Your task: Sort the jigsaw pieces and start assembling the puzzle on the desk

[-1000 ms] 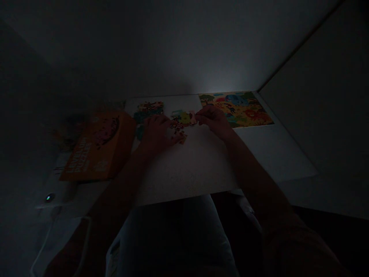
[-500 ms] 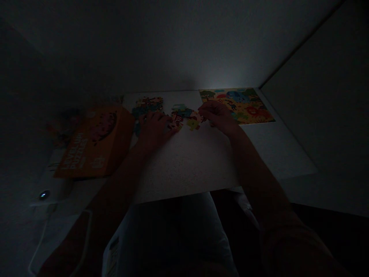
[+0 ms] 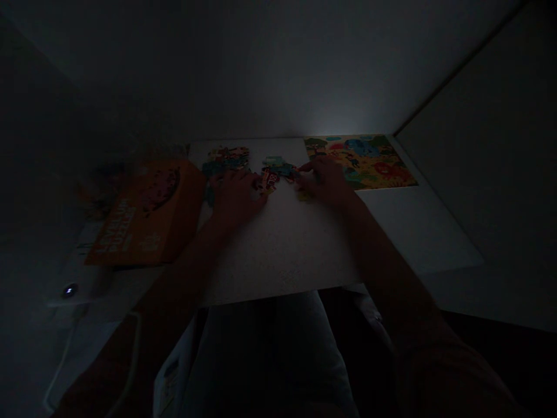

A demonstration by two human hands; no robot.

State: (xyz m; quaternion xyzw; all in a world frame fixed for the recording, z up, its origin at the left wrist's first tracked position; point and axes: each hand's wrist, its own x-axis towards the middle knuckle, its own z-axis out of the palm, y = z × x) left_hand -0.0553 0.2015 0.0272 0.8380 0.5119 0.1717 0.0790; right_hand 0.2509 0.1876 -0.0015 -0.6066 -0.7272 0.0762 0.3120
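Observation:
In dim light, my left hand (image 3: 235, 194) lies with fingers spread at the edge of a pile of jigsaw pieces (image 3: 226, 157). Its thumb and fingertips are beside a red barn piece (image 3: 270, 177). This belongs to a small cluster of pieces, with a teal piece (image 3: 275, 162) at its far side. My right hand (image 3: 326, 180) bends over the right end of that cluster, thumb and index finger close together at a puzzle piece. A yellow-green piece (image 3: 305, 196) shows partly under this hand; whether the fingers grip it is too dark to tell.
An orange puzzle box (image 3: 150, 217) stands on the left of the white table (image 3: 282, 249). At the back right lies a colourful animal picture sheet (image 3: 369, 159), against the wall. A white cable (image 3: 65, 360) hangs at the lower left.
My right hand has come lower and its fingers have shifted over the cluster's right end. The yellow-green piece has moved right and nearer to me. My left hand stays almost in place.

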